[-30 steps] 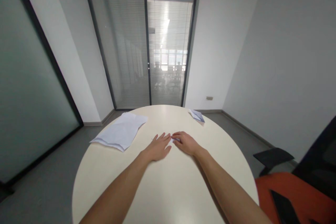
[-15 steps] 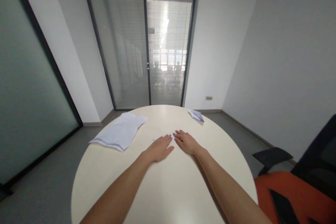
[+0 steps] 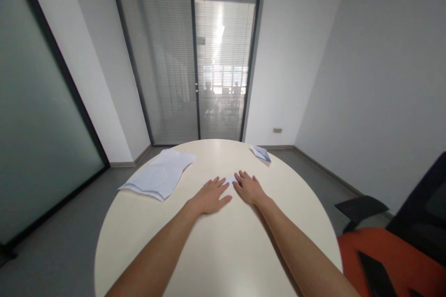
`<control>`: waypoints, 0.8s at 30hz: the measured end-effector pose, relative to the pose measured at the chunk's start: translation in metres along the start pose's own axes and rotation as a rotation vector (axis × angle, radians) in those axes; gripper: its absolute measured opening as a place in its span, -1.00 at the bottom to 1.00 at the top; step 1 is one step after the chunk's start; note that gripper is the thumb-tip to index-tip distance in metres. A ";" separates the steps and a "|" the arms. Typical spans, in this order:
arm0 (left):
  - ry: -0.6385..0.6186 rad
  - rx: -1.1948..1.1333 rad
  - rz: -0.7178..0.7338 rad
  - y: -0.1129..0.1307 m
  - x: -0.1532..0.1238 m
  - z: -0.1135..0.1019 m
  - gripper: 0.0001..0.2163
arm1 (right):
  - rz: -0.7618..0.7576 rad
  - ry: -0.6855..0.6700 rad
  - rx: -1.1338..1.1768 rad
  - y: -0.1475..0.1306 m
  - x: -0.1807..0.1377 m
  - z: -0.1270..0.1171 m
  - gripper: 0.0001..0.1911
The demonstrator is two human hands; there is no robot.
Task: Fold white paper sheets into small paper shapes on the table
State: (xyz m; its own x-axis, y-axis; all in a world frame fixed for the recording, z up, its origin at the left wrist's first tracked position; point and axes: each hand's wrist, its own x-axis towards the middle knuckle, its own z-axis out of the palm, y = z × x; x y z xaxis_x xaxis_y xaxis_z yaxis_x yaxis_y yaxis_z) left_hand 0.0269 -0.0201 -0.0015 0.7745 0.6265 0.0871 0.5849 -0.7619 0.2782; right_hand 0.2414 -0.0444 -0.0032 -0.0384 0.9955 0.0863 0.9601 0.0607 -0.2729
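Paper lies under left hand and right hand, both grips wide, flat.

The person is showing both arms bare: the left forearm and the right forearm are running uncovered from the lower edge of the view to the wrists, narrowing as they go. The left hand and the right hand are likewise showing bare, with slim fingers; the nails are appearing too small to make out
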 end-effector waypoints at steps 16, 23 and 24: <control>0.127 0.060 0.117 -0.002 0.005 0.004 -0.54 | 0.036 -0.003 0.026 0.006 0.000 -0.001 -0.36; 0.163 0.064 0.154 0.001 0.005 0.001 -0.62 | -0.004 0.127 -0.012 0.010 0.002 -0.002 -0.54; 0.166 0.067 0.153 0.001 0.005 0.001 -0.63 | -0.023 0.149 -0.009 0.010 0.003 -0.001 -0.56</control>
State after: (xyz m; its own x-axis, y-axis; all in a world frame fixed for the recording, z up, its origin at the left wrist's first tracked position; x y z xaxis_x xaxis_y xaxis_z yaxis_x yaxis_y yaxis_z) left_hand 0.0312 -0.0179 -0.0018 0.8085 0.5171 0.2809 0.4827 -0.8558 0.1860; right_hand 0.2517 -0.0409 -0.0044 -0.0194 0.9721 0.2337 0.9620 0.0818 -0.2605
